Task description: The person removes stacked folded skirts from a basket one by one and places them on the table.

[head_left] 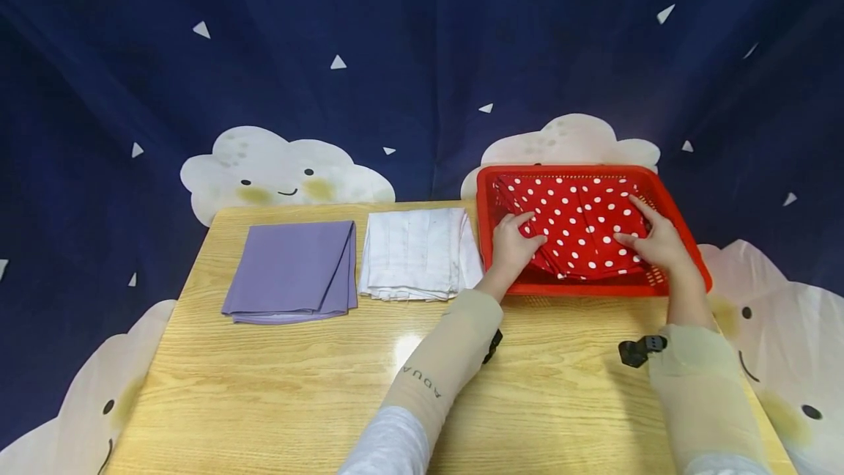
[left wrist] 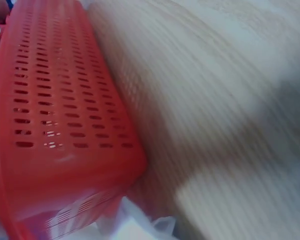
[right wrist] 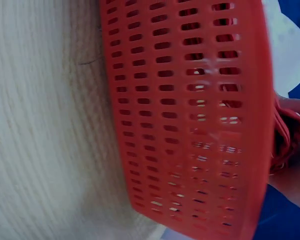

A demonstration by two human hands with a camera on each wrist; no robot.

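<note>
A folded red cloth with white polka dots (head_left: 580, 222) lies in a red plastic basket (head_left: 686, 240) at the right of the table. My left hand (head_left: 514, 244) reaches over the basket's near left side and holds the cloth's left edge between thumb and fingers. On the opposite side, my right hand (head_left: 659, 244) holds the right edge, thumb and index finger lying over the dots. In the right wrist view, layers of the red cloth (right wrist: 285, 132) show within the right hand, above the rim. The other fingers of both hands are largely hidden by cloth.
Left of the basket, a folded white cloth (head_left: 415, 251) lies with its right edge beside the basket wall. Farther left is a folded purple cloth (head_left: 290, 266). The wooden table (head_left: 297, 387) ends at a dark blue curtain (head_left: 422, 57) with cloud faces.
</note>
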